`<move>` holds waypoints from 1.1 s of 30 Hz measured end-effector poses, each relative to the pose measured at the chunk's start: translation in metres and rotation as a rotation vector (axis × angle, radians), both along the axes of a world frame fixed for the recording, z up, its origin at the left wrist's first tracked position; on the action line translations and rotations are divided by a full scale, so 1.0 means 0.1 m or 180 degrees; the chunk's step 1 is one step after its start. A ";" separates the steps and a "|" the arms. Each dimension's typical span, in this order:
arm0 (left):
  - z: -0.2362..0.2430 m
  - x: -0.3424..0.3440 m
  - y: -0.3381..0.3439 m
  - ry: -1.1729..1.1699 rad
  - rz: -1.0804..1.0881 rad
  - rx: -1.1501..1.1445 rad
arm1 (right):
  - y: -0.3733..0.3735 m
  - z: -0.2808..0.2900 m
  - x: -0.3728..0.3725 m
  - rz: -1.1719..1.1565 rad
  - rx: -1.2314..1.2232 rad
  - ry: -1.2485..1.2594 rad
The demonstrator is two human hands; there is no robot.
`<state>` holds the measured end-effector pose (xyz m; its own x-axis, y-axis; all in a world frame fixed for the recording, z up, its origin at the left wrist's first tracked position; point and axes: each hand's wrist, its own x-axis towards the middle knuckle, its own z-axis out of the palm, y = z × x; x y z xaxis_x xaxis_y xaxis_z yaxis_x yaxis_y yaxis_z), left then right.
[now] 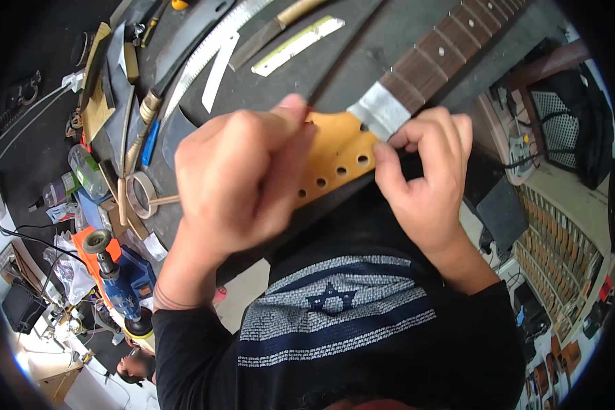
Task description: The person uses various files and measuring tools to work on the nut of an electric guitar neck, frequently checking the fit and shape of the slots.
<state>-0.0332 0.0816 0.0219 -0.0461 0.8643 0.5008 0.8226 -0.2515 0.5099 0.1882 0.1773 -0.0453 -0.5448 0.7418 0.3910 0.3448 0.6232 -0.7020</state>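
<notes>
A guitar neck (434, 58) lies slantwise across the bench, its dark fretboard running to the upper right. Silvery tape (381, 109) wraps it beside the amber headstock (335, 147), which has a row of round holes along its near edge. My left hand (236, 171) is closed over the headstock's left part, hiding its tip. A long thin dark rod (345, 51), perhaps a round file, runs down into its fingertips; its lower end is hidden. My right hand (427, 171) is closed on the headstock's near edge by the tape, thumb on the wood and fingers curled.
Knives, a steel ruler (184, 78) and a yellowish strip (297, 46) lie beyond my left hand. A tape roll (141, 195), bottles (85, 171) and a blue power tool (123, 287) crowd the left. A rack of tools (557, 249) stands right; another person (137, 367) is at lower left.
</notes>
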 end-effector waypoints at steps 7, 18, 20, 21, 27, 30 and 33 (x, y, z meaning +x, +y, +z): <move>0.03 -0.47 -0.24 0.0357 0.0293 -0.0976 | 0.02 0.03 0.06 0.0247 0.0002 -0.0138; 0.19 -0.34 0.38 0.0992 0.0870 -0.1346 | 0.03 0.03 0.08 0.0305 -0.0089 -0.0170; 0.15 -0.32 0.44 0.1056 0.0906 -0.1477 | 0.04 0.03 0.08 0.0300 -0.0079 -0.0183; 0.16 -0.31 0.45 0.1137 0.0960 -0.1553 | 0.04 0.01 0.09 0.0295 -0.0104 -0.0177; 0.16 -0.29 0.50 0.0872 0.1106 -0.1966 | 0.05 -0.02 0.07 0.0301 -0.0079 -0.0095; 0.18 -0.29 0.52 0.0869 0.1141 -0.2021 | 0.05 -0.05 0.07 0.0289 -0.0034 -0.0030; 0.20 -0.22 0.49 0.0811 0.1263 -0.2024 | 0.06 -0.05 0.06 0.0237 0.0034 0.0035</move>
<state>-0.0547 0.1308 0.0424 -0.3611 0.9313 -0.0470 0.9007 0.3614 0.2411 0.1939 0.1832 -0.0501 -0.5940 0.6952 0.4048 0.2895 0.6543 -0.6986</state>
